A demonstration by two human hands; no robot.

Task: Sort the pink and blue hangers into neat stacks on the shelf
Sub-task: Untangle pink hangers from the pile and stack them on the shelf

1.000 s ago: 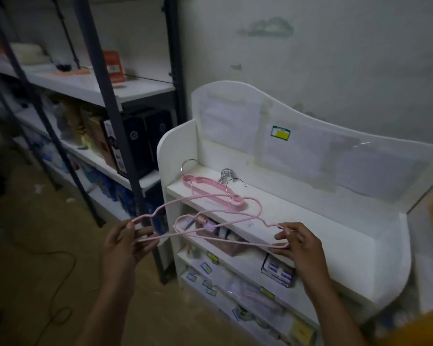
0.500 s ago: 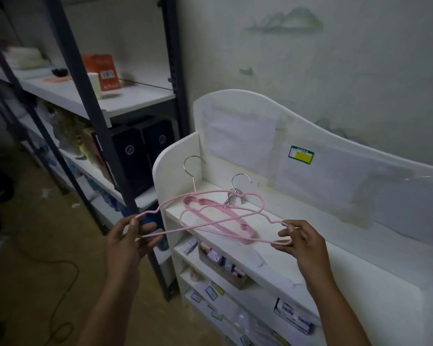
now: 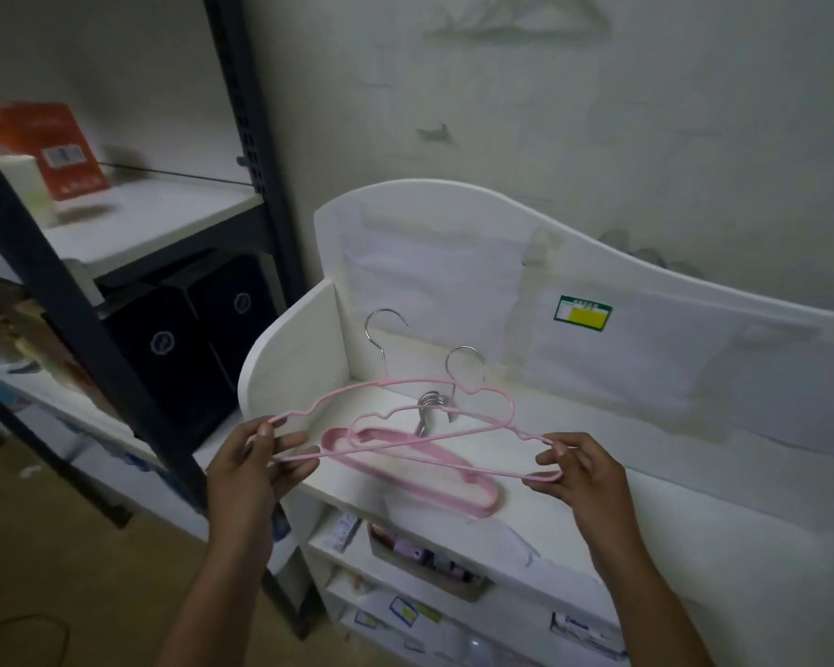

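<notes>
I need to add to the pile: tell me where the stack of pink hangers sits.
In the head view, the stack of pink hangers lies on the white shelf's top board, toward its left end, below the thin pink hangers held by the left hand and right hand.

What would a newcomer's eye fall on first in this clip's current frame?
Two thin pink hangers held at the centre, the left hand pinching one end and the right hand the other, just above the white shelf. Below them, a pink stack lies on that shelf, with a green-yellow sticker on its back panel.
</notes>
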